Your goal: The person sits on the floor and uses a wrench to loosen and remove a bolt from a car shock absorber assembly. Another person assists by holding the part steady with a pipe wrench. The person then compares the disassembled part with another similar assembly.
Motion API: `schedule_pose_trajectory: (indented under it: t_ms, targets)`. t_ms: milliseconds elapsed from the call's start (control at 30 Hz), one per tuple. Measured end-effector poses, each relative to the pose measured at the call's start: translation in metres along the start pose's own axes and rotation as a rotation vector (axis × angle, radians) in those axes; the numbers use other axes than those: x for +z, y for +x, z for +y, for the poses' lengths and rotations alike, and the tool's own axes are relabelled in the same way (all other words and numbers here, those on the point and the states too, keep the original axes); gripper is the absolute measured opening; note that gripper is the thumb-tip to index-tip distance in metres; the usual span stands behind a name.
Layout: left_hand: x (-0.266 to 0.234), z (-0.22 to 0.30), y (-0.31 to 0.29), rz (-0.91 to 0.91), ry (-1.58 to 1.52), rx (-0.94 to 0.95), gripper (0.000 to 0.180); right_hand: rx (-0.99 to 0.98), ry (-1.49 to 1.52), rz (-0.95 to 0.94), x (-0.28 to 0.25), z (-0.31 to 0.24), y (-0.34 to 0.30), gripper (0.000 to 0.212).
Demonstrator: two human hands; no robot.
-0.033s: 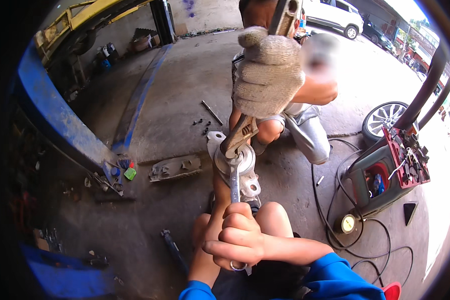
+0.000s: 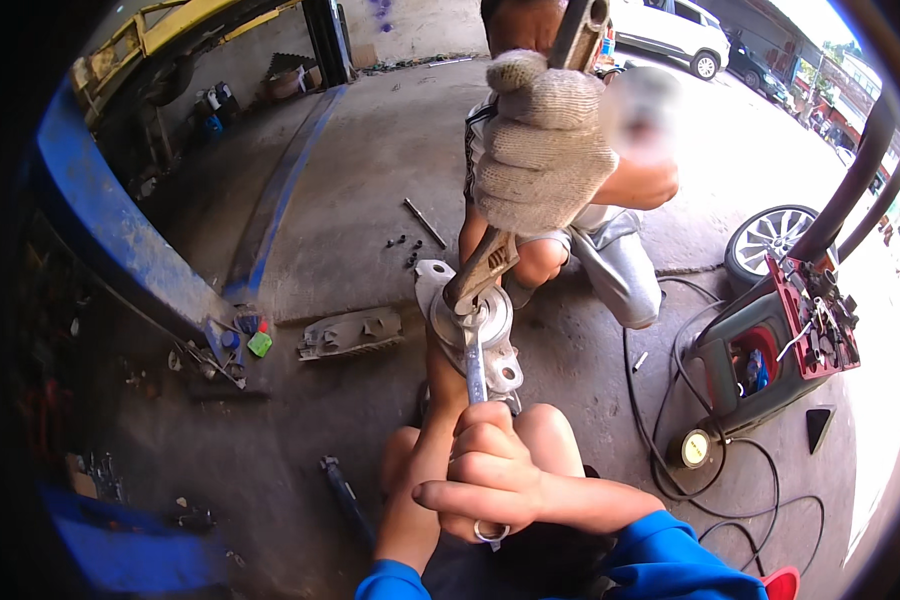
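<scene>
Silver and thin, the wrench (image 2: 475, 370) sat tight in the right hand (image 2: 485, 475), and it might have slipped and banged the knuckles if the big brown tool (image 2: 485, 265) in another person's gloved hand (image 2: 545, 150) pushed too hard. The wrench lay long-ways from the fist and pointed out to the front, its tip at the middle of the round metal part (image 2: 496, 325) and its ring end poking out near the body. The left hand (image 2: 444, 368) was mostly hidden behind that part, so how its fingers held could not be told.
</scene>
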State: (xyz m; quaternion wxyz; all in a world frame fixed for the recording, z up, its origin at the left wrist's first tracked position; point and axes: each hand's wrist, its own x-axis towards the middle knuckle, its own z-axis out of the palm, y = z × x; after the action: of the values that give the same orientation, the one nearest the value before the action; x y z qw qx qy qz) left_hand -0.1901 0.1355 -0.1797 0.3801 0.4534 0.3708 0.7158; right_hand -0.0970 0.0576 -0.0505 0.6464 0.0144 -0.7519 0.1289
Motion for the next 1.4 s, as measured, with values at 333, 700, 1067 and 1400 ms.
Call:
schedule_pose_trajectory:
  t_ms: [333,700,1067,1400]
  targets:
    - [-0.022,-0.020,0.009,-0.106,0.373,0.178,0.092,0.407,0.582,0.680,-0.084,-0.005,0.016,0.014]
    - [-0.006,-0.009,0.010,-0.162,0.478,0.238,0.072,0.695,1.432,0.785,-0.129,0.147,0.018,0.014]
    - [0.006,-0.001,0.011,-0.216,0.229,0.054,0.061,1.132,1.661,0.853,-0.116,0.210,0.034,0.037]
    - [0.000,0.005,0.015,-0.219,0.653,0.330,0.050,1.133,1.351,0.720,-0.109,0.209,0.036,0.028]
